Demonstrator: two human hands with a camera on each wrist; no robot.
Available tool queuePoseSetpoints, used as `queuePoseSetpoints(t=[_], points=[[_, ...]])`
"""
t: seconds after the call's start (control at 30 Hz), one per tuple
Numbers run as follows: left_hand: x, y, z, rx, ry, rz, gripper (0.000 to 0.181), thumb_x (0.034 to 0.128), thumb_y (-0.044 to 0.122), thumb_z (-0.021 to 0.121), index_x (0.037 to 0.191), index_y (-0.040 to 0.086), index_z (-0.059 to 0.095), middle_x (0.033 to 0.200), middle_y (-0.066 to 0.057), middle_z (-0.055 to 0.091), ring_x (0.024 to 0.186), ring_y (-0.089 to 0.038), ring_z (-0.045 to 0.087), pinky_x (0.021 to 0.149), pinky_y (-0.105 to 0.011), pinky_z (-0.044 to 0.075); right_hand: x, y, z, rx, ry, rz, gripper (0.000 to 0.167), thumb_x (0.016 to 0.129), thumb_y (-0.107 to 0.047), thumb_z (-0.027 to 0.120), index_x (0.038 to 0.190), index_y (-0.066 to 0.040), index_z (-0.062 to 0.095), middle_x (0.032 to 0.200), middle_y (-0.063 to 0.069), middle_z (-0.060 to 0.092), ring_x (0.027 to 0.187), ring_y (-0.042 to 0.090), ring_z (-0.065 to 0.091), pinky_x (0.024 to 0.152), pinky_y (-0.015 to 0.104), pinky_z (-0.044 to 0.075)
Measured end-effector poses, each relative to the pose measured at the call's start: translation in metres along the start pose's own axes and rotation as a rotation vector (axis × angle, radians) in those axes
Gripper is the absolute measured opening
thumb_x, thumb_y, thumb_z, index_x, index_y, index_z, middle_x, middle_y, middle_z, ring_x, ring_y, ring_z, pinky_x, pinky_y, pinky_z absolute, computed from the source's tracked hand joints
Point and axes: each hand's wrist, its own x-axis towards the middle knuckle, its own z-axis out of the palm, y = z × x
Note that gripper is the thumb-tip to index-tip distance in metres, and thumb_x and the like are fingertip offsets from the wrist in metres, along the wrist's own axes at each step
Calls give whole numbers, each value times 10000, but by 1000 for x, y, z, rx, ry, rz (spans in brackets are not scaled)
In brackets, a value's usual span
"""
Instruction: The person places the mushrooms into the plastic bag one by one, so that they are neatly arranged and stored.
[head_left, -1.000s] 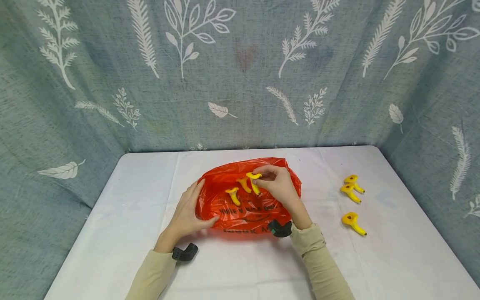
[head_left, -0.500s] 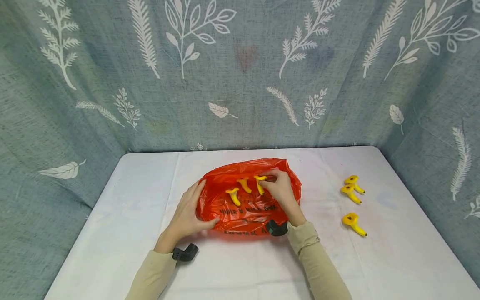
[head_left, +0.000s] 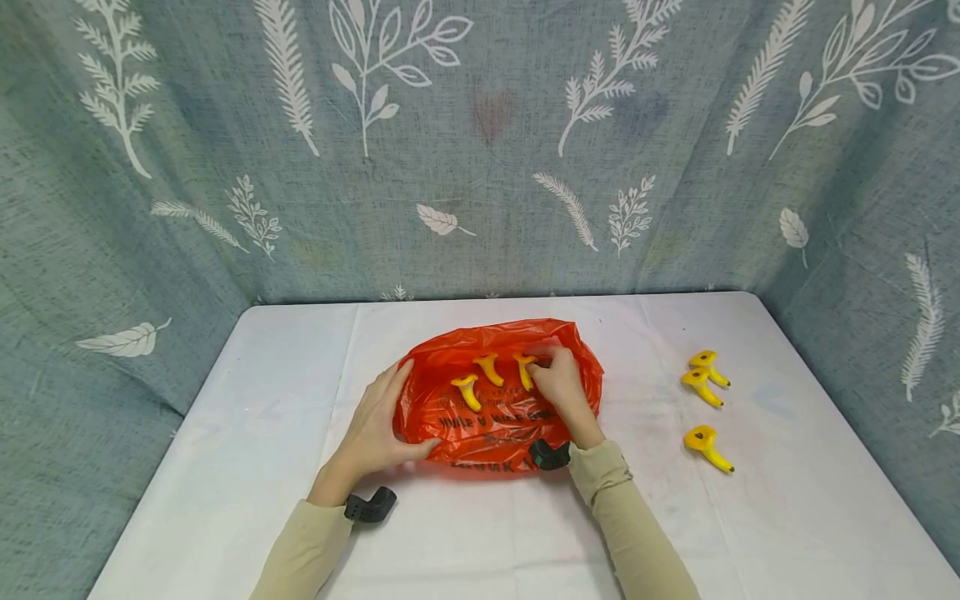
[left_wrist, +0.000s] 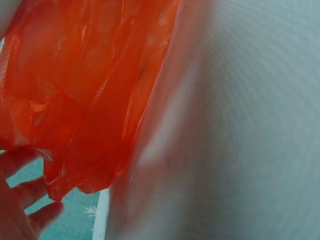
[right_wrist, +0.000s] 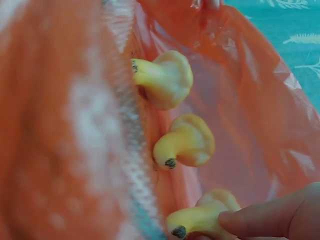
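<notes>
A yellow, mushroom-shaped piece (right_wrist: 194,220) with a curved, dark-tipped stem was clamped in the grip of the bare right hand (head_left: 558,377), its cap turned away from the person. It was held within the open mouth of a crinkled, glossy red plastic bag (head_left: 480,333) printed with dark lettering; whether the bag's wall was touched by it could not be told. Just left of that grip, a second yellow piece (head_left: 489,370) was seen in the bag, and beyond it, nearer the left hand (head_left: 371,423), a third yellow piece (head_left: 468,393). By the left grip, thumb and fingers spread well apart, the bag's left side was touched. Well to the right of the right grip, three more were laid on the white-covered tabletop (head_left: 225,442): a far yellow piece (head_left: 710,367), a middle yellow piece (head_left: 702,388) just beside it, and a near yellow piece (head_left: 708,448) set apart.
</notes>
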Motion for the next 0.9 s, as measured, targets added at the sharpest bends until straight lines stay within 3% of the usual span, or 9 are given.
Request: queuePoseSetpoints(t=[0.43,0.73,0.9], points=[[0,0,0,-2,-7,-14,1184,613,468,874,1564,105,269,1533,-163,356,1356,-373,359,1061,-608,334,2,5,2,-52,-42,-55,286,895,9,597,1161,37,698,1113,182,674,954,315,588,885,468,514],[0,0,0,-5,-12,-14,1175,619,462,871,1561,98,271,1526,-157,366,1349,-366,364,1058,-605,342,-2,-2,-1,-44,-80,-3,357,923,-80,655,1268,4,630,1210,168,643,1018,313,579,946,477,499],[0,-1,0,-4,-7,-9,1173,616,458,871,1558,91,277,1523,-152,370,1343,-362,372,1055,-600,348,-5,-11,-7,-69,-132,4,374,952,-124,627,1299,12,593,1199,166,632,967,299,562,863,440,512]])
